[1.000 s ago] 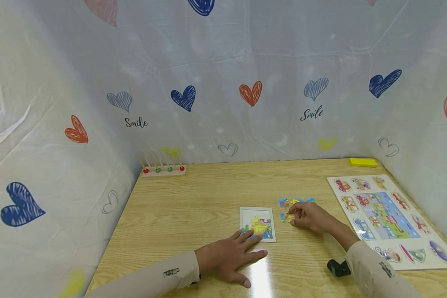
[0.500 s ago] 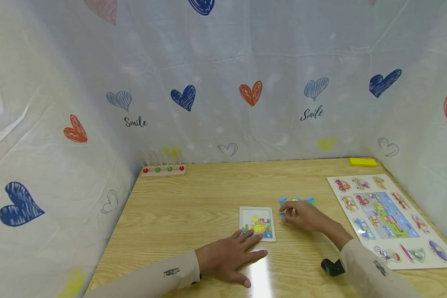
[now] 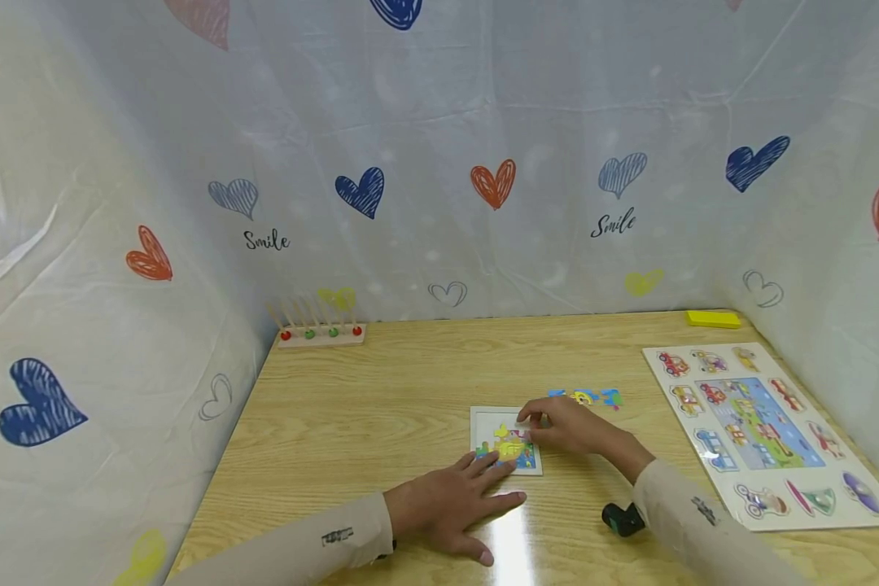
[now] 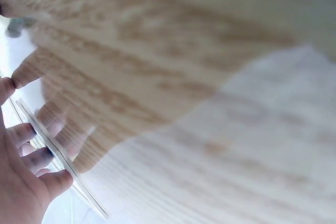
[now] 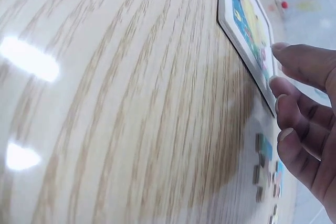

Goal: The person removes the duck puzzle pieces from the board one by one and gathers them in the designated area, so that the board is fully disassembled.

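My left hand (image 3: 457,505) lies with spread, straight fingers on the near left part of a small white-framed jigsaw puzzle (image 3: 476,423). Yellow, green and pink pieces fill the lower part of that frame. My right hand (image 3: 567,427) is at the frame's right side, thumb and fingers curled to pinch a puzzle piece that they mostly hide. In the right wrist view the right fingertips (image 5: 283,103) are right by the frame's edge. Loose puzzle pieces (image 3: 586,397), blue and yellow, lie beyond the right hand. Others (image 5: 262,156) show below the fingers in the right wrist view.
A large picture puzzle board (image 3: 765,423) with vehicles lies on the right of the table. Behind it is a yellow block (image 3: 714,319). A peg stand (image 3: 322,335) with red and green beads stands at the back left. Heart-printed curtains surround the table.
My right hand has moved left from the loose pieces to the right side of the white puzzle frame, its fingers still curled. The left hand has stayed in place on the frame.
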Demonstrator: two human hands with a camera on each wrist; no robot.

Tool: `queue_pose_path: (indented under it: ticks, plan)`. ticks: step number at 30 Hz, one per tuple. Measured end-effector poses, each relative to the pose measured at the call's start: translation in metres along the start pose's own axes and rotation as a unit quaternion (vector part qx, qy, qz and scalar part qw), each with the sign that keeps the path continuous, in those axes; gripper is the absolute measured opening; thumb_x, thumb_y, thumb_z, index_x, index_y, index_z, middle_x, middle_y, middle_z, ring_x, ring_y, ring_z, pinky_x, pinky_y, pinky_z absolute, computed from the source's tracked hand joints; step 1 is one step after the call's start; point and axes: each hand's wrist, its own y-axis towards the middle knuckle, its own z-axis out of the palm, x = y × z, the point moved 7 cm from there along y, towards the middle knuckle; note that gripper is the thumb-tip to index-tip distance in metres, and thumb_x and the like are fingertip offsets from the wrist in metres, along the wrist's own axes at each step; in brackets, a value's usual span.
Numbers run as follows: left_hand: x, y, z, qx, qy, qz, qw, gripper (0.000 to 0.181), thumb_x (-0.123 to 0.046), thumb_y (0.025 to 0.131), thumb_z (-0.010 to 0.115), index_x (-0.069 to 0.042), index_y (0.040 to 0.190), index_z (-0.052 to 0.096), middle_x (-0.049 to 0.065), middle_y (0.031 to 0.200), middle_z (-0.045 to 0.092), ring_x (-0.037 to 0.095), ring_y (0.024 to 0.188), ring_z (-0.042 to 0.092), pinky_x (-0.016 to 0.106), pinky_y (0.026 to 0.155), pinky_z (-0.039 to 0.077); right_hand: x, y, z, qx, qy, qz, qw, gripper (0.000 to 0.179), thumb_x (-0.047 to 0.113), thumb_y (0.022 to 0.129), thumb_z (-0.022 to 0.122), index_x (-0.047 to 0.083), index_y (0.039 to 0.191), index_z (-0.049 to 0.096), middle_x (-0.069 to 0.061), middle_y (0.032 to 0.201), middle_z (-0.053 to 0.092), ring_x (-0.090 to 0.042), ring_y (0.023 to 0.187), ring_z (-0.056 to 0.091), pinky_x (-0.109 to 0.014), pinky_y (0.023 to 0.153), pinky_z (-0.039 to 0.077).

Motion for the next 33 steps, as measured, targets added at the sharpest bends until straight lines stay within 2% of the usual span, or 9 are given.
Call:
queue_pose_path:
  ticks: [8, 13, 18, 26, 33]
  plan:
    - [-0.001, 0.0, -0.001, 0.006, -0.001, 0.0, 1.0, 0.085, -0.077, 0.095, 0.028, -0.03, 0.163, 0.011, 0.01, 0.17, 0.007, 0.034, 0.156, 0.013, 0.048, 0.123, 0.025, 0.008, 0.011, 0.007, 0.009, -0.035, -0.005, 0.9993, 0.023, 0.024, 0.095, 0.071, 0.017, 0.117, 0.071, 0.007, 0.1, 0.065, -0.008, 0.089, 0.058, -0.029, 0.077, 0.05]
    - [0.0, 0.0, 0.0, 0.004, 0.001, -0.001, 1.0, 0.085, -0.077, 0.095, 0.028, -0.03, 0.163, 0.011, 0.01, 0.17, 0.007, 0.034, 0.156, 0.012, 0.048, 0.123, 0.025, 0.012, 0.015, 0.008, 0.022, -0.057, 0.007, 0.9981, 0.03, 0.024, 0.094, 0.072, 0.016, 0.123, 0.072, 0.006, 0.098, 0.061, -0.009, 0.085, 0.054, -0.028, 0.073, 0.047]
    - [0.0, 0.0, -0.001, 0.005, -0.003, -0.001, 1.0, 0.085, -0.077, 0.095, 0.028, -0.03, 0.163, 0.01, 0.01, 0.17, 0.006, 0.035, 0.156, 0.012, 0.048, 0.123, 0.025, 0.016, 0.016, 0.009, 0.029, -0.07, 0.009, 0.9971, 0.032, 0.02, 0.093, 0.073, 0.014, 0.124, 0.073, 0.003, 0.099, 0.063, -0.01, 0.085, 0.055, -0.029, 0.072, 0.045]
    - [0.001, 0.0, -0.001, 0.006, -0.007, -0.003, 1.0, 0.084, -0.076, 0.095, 0.03, -0.03, 0.163, 0.011, 0.01, 0.17, 0.006, 0.034, 0.156, 0.013, 0.048, 0.122, 0.026, 0.016, 0.019, 0.011, 0.031, -0.052, 0.004, 0.9982, 0.026, 0.016, 0.092, 0.071, 0.014, 0.118, 0.074, 0.004, 0.101, 0.064, -0.011, 0.089, 0.057, -0.028, 0.076, 0.047]
    - [0.001, 0.0, -0.002, 0.016, -0.019, -0.004, 0.9997, 0.084, -0.076, 0.095, 0.03, -0.031, 0.163, 0.008, 0.01, 0.17, 0.004, 0.035, 0.156, 0.011, 0.049, 0.123, 0.025, 0.018, 0.023, 0.013, 0.041, -0.035, 0.002, 0.9986, 0.023, 0.011, 0.091, 0.071, 0.014, 0.114, 0.07, 0.004, 0.101, 0.062, -0.013, 0.09, 0.056, -0.032, 0.079, 0.049]
